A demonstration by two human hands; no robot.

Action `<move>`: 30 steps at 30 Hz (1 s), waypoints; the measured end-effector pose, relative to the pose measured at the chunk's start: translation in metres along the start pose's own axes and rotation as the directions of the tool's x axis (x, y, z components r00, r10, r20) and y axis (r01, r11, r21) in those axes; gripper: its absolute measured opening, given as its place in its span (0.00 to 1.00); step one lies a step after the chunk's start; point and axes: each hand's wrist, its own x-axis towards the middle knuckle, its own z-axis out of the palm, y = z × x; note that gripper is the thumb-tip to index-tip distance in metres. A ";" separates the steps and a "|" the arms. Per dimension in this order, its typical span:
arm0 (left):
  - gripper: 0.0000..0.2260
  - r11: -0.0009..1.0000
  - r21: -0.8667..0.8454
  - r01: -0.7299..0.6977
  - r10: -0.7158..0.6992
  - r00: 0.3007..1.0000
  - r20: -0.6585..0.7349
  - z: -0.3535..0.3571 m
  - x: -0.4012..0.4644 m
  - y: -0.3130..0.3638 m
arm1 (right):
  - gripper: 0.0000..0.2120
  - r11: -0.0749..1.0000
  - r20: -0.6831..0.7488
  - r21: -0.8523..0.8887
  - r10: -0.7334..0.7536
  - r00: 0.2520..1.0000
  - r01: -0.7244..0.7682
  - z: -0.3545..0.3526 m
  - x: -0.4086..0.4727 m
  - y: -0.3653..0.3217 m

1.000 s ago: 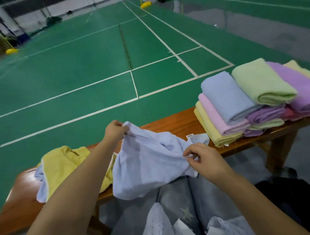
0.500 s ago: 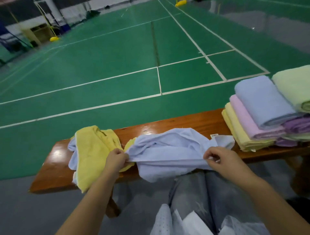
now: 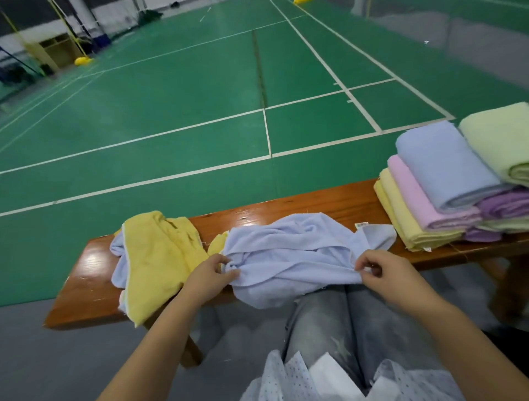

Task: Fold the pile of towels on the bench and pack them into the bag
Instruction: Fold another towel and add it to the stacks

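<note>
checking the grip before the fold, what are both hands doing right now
Left hand: fingers pinch the left end of the light blue towel.
Right hand: fingers pinch the same towel's near edge.

A green court floor (image 3: 171, 114) stretches away, marked with white lines (image 3: 266, 134) and split by a dark seam (image 3: 259, 65) running toward the far end. At the far left stand yellow posts (image 3: 55, 17) with a yellow base (image 3: 83, 61) on the floor, near an open wooden cabinet (image 3: 57, 51); another yellow base (image 3: 300, 1) shows at the top edge. Closer in, the floor is grey (image 3: 57, 357), and the person's grey jeans (image 3: 329, 323) and a dotted white shirt hem (image 3: 286, 377) fill the bottom.
</note>
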 end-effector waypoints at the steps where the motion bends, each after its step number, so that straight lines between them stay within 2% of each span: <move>1: 0.08 0.997 -0.073 0.028 -0.029 0.999 -0.015 0.002 0.001 0.002 | 0.10 1.000 0.004 -0.003 0.001 1.000 -0.001 0.001 0.000 0.001; 3: 0.14 0.985 -0.155 0.078 -0.091 0.993 -0.081 0.004 0.005 0.003 | 0.10 1.000 0.013 -0.004 -0.001 1.000 0.001 0.003 -0.001 0.001; 5: 0.17 0.996 -0.053 0.078 -0.085 0.985 -0.151 0.005 0.011 0.001 | 0.10 1.000 0.021 -0.010 0.001 1.000 0.000 0.005 0.000 -0.001; 7: 0.11 0.987 0.147 0.059 -0.033 0.985 -0.169 0.004 0.015 0.002 | 0.11 1.000 0.020 -0.018 0.008 1.000 -0.008 0.005 0.001 -0.001; 9: 0.05 0.965 0.258 0.051 -0.004 0.984 -0.181 0.005 0.019 0.004 | 0.11 1.000 0.021 -0.027 0.015 1.000 -0.014 0.004 0.003 -0.001; 12: 0.08 0.960 0.272 0.060 -0.008 0.982 -0.188 0.009 0.020 0.002 | 0.12 0.999 0.035 -0.036 0.024 0.999 -0.023 0.004 0.002 0.001; 18: 0.06 0.936 0.350 -0.032 0.100 0.979 -0.178 0.007 0.020 0.000 | 0.09 0.998 0.030 -0.032 0.049 0.998 -0.048 0.002 0.002 0.005; 20: 0.05 0.968 0.251 -0.020 0.078 0.972 -0.221 0.003 0.020 -0.001 | 0.09 0.998 0.027 -0.029 0.048 0.998 -0.047 0.001 0.002 0.005; 22: 0.02 0.997 -0.053 0.052 -0.064 0.967 -0.246 -0.008 0.019 0.002 | 0.10 0.999 0.009 -0.030 0.038 0.999 -0.038 -0.005 0.004 0.002; 24: 0.03 0.911 -0.397 0.110 -0.217 0.947 -0.236 -0.028 0.020 0.007 | 0.10 0.998 -0.030 -0.058 -0.002 1.000 0.000 -0.018 0.011 -0.005; 26: 0.05 0.782 -0.616 0.093 -0.282 0.935 -0.217 -0.053 0.022 0.014 | 0.09 0.994 -0.081 -0.089 -0.069 0.994 0.062 -0.038 0.024 -0.020; 28: 0.08 0.718 -0.695 0.026 -0.263 0.935 -0.236 -0.079 0.024 0.026 | 0.08 0.979 -0.135 -0.137 -0.170 0.976 0.152 -0.059 0.038 -0.040; 30: 0.09 0.735 -0.676 -0.052 -0.200 0.936 -0.289 -0.104 0.027 0.042 | 0.08 0.951 -0.167 -0.203 -0.268 0.949 0.233 -0.077 0.054 -0.062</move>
